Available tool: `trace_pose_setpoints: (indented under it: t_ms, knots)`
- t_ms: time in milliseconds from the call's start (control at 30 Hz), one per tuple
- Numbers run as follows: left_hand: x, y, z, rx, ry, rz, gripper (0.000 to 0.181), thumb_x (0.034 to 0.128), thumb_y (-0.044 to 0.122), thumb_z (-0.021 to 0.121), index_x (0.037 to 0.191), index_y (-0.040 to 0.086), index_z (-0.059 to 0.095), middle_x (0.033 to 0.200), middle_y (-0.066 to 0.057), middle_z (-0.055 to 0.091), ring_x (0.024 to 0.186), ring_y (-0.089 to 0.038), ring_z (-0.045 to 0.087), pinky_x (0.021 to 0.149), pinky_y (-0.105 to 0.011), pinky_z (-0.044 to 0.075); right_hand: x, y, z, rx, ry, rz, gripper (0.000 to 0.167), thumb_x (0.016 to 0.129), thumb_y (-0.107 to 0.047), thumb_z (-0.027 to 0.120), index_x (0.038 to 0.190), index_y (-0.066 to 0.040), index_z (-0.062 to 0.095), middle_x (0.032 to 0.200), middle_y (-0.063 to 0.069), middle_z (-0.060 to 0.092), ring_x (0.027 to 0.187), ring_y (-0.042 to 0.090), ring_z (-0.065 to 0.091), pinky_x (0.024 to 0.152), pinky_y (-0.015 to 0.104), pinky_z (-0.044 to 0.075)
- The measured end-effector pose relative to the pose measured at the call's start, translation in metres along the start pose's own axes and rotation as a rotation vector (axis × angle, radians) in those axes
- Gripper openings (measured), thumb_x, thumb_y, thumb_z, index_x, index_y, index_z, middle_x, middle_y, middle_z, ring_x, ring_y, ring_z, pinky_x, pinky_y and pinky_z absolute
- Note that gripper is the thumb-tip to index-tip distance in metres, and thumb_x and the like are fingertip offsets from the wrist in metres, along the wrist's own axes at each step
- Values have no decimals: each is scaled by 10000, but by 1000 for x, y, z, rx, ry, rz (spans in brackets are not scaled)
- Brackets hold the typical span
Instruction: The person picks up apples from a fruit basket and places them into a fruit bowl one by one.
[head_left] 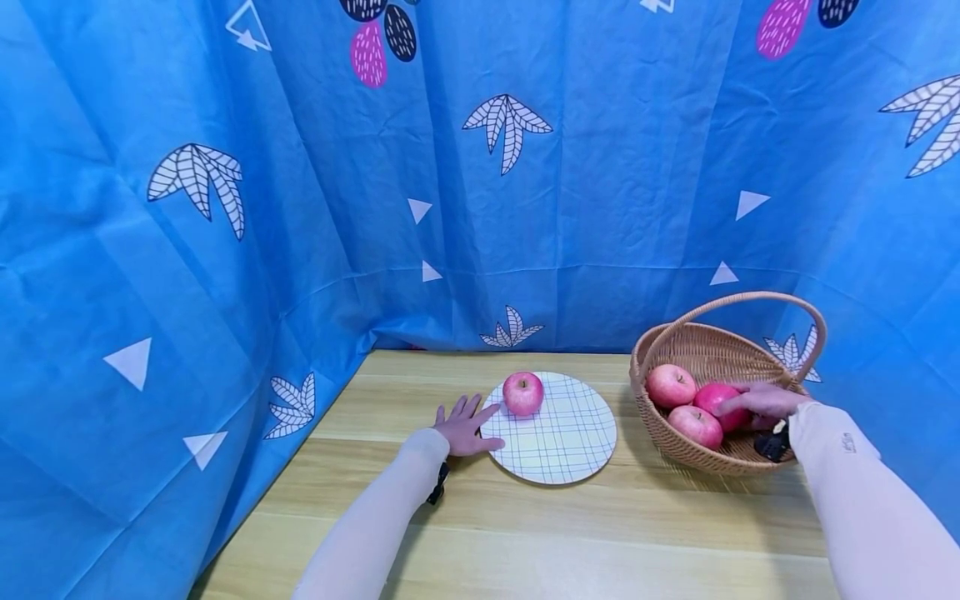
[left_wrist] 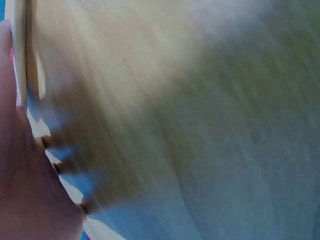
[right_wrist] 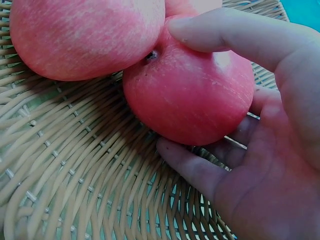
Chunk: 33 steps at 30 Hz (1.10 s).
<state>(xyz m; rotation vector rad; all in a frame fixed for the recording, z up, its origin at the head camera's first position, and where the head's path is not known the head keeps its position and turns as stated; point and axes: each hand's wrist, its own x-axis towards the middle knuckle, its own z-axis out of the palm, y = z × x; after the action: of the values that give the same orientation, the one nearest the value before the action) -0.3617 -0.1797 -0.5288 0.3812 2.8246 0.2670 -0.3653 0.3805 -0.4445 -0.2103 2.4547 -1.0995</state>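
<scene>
Inside the wicker basket (head_left: 701,346), my right hand (head_left: 767,402) grips an apple (right_wrist: 192,95). In the right wrist view the thumb lies over its top and the other fingers curl around its side and underneath. Two more apples, one at the back (head_left: 671,386) and one in front (head_left: 696,427), rest against it in the basket. My left hand (head_left: 463,427) has its fingers spread at the left edge of a round checked plate (head_left: 566,442). One apple (head_left: 522,393) sits on that plate, near its upper left. The left wrist view shows mostly blurred tabletop.
The wooden table (head_left: 540,542) carries the plate in the middle and the basket at the right. The basket's tall arched handle (head_left: 738,297) rises over its opening. A blue patterned curtain (head_left: 630,167) hangs behind the table and along its sides.
</scene>
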Motion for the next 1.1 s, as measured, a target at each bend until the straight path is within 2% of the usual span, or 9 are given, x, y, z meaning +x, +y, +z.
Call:
trace_pose_setpoints:
  t_ms: [167,467,733,867,933,1033,1100]
  knots:
    - [-1,0,1,2,5,-1,927,812,884,421,1596,468,150,1717,-30,22,1574,-336,-38,1195,-681,-45,-4,-4,3,0,12,18,645,938,-339,648,1374,96,458,1049,44,665,913,141,601,755,309,552]
    - [-7,5,-5,23,1,-5,906,849,849,419,1607,430,153,1715,-49,36,1574,-340,-19,1201,-676,-27,-3,-1,2,32,-15,12,665,952,-364,641,1396,93,448,1136,90,658,976,157,609,838,343,566]
    - [-13,7,-8,32,10,2,882,858,852,384,1603,447,143,1716,-46,29,1573,-346,-11,1200,-680,-10,-1,-4,-1,112,-41,0,715,987,-336,611,1465,127,348,1311,195,595,1110,196,616,970,400,545]
    - [-13,7,-7,33,6,1,886,856,854,387,1603,448,139,1716,-47,22,1573,-347,-18,1199,-682,-17,0,-1,-1,154,-53,-1,688,972,-313,637,1442,121,385,1260,145,632,1078,169,633,959,390,556]
    - [-11,6,-5,37,1,-7,899,849,854,403,1605,443,140,1716,-44,19,1573,-341,-23,1200,-677,-25,1,2,-3,172,-79,-27,649,973,-302,637,1421,115,417,1233,117,646,1063,151,641,948,377,560]
    - [-9,6,-5,32,0,-10,894,853,848,410,1605,441,145,1716,-39,21,1574,-338,-24,1203,-672,-29,3,6,-7,196,-116,-46,515,981,-297,632,1368,23,514,1170,24,658,1026,96,650,926,334,563]
    - [-11,7,-6,29,-1,-8,895,856,844,413,1606,435,147,1716,-41,24,1574,-337,-22,1203,-670,-30,3,7,-9,209,-136,-75,459,988,-286,621,1338,1,544,1147,-3,668,1015,85,656,922,334,566]
